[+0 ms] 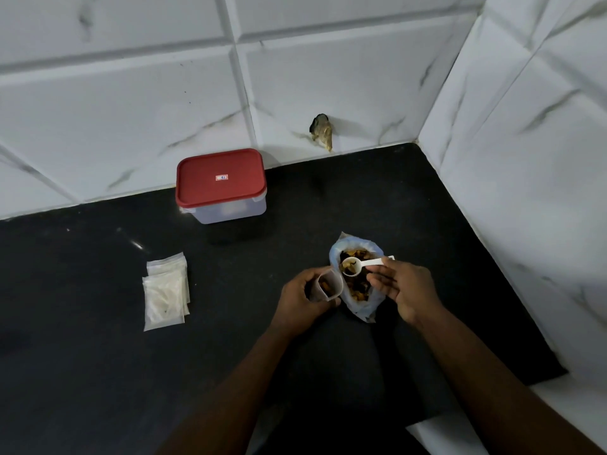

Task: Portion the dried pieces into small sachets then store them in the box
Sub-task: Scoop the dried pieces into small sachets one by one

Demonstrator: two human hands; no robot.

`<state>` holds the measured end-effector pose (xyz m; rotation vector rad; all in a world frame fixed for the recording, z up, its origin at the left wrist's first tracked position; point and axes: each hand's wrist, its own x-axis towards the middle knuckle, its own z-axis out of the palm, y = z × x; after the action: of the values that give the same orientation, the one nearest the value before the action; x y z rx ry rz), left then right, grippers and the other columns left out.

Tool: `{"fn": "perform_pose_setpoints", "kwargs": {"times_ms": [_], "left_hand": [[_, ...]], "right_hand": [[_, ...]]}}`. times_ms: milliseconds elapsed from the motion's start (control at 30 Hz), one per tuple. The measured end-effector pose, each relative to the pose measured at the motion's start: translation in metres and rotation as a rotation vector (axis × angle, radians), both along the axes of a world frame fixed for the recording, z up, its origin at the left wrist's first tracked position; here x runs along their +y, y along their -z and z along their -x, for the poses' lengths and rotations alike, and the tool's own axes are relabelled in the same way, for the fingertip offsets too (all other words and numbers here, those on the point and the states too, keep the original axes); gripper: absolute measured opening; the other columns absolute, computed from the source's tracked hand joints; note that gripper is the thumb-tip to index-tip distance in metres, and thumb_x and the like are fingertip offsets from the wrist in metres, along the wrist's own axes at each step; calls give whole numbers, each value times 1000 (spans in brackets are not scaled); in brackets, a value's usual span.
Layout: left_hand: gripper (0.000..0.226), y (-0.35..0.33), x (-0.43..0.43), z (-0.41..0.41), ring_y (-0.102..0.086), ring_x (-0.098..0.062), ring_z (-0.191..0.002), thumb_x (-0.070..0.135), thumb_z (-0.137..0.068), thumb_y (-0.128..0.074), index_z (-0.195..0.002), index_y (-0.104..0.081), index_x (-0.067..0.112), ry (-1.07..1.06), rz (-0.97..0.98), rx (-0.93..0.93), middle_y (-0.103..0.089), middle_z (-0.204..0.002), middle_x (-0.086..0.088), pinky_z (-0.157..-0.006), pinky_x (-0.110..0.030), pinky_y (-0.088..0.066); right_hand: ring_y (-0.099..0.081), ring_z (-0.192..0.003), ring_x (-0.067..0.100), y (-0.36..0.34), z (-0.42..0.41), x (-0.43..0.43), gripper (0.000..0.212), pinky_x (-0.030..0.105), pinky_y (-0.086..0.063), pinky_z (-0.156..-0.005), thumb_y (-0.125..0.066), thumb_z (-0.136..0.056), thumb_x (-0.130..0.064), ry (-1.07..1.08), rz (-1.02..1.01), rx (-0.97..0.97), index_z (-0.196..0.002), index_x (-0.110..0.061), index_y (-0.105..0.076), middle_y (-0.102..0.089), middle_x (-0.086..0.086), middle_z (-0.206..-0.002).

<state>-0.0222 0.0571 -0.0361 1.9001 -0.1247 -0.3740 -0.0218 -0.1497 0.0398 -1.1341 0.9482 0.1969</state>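
Fingers (378, 280) pinch spoon (360, 265) over bag (365, 307), beside sachet (328, 285).

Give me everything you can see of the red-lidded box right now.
The box is a rectangular tub of translucent, whitish plastic with rounded corners. Its red lid is on and looks closed, with a small red-and-white label at its middle. It stands upright on the black counter, close to the tiled wall. Nothing rests on it; its contents cannot be made out.
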Motion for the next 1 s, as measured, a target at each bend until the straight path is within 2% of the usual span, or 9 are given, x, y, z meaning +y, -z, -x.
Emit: {"fn": "perform_pose_setpoints", "kwargs": {"times_ms": [133,233,400,467,533,633,767,867,1000], "left_hand": [[51,-2,1,1,-62,6,-112,16,-79,-88,-123,-65,29,-25,28,-3,-68,-119,16,-88,-6,-47],[47,-5,1,4,-63,3,-110,24,-82,-86,-123,-64,29,-33,33,-34,-67,-118,15,-87,-10,-49],[40,-4,1,5,-62,-2,-112,30,-87,-82,-121,-63,34,-23,26,-74,-62,-121,15,-93,-25,-53],[36,-3,0,5,-62,-4,-110,33,-88,-80,-117,-61,39,-7,-3,-102,-61,-118,15,-93,-32,-55],[33,-3,-1,5,-63,-5,-108,37,-88,-78,-114,-58,42,5,-15,-86,-61,-116,15,-92,-37,-56],[34,-4,-1,6,-66,-9,-108,45,-89,-75,-116,-56,44,18,16,-12,-64,-118,11,-92,-43,-59],[38,-7,0,7,-67,-7,-105,36,-92,-77,-123,-56,31,8,98,16,-66,-119,7,-85,-28,-58],[37,-9,1,7,-67,-7,-106,25,-92,-77,-123,-57,25,-5,142,19,-66,-118,7,-85,-24,-56],[38,-12,2,6,-67,-5,-105,19,-93,-76,-124,-56,24,-14,175,36,-66,-117,7,-84,-22,-55]], "right_hand": [[-74,-83,21,-8,5,1,14,32,-60,-76,-61,-99,-17,-58,-4,-105,-105,-8,-70,-78,15,-97],[-73,-82,22,-14,11,5,20,32,-59,-74,-62,-98,-21,-136,21,-188,-111,-8,-70,-77,16,-100],[-75,-89,29,-18,20,20,15,38,-62,-80,-64,-96,-17,-280,148,-218,-107,-10,-71,-77,14,-93],[-76,-89,24,-15,24,23,13,34,-62,-77,-64,-97,-15,-349,210,-267,-107,-14,-70,-78,9,-92],[-76,-88,14,-11,29,23,13,27,-61,-75,-65,-96,-17,-452,355,-320,-108,-19,-70,-78,3,-94],[-69,-95,-2,-5,36,18,16,17,-55,-81,-68,-93,-27,-699,739,-481,-109,-25,-73,-74,-11,-99],[-63,-97,-2,-9,41,18,20,9,-48,-79,-70,-87,-34,-839,958,-657,-107,-32,-74,-66,-19,-103],[-63,-97,-1,-6,40,14,21,16,-50,-82,-68,-88,-36,-884,1043,-711,-108,-31,-74,-65,-17,-104],[-63,-100,1,-5,41,9,19,30,-56,-87,-65,-89,-27,-859,1144,-776,-107,-26,-73,-69,-13,-105]]}}
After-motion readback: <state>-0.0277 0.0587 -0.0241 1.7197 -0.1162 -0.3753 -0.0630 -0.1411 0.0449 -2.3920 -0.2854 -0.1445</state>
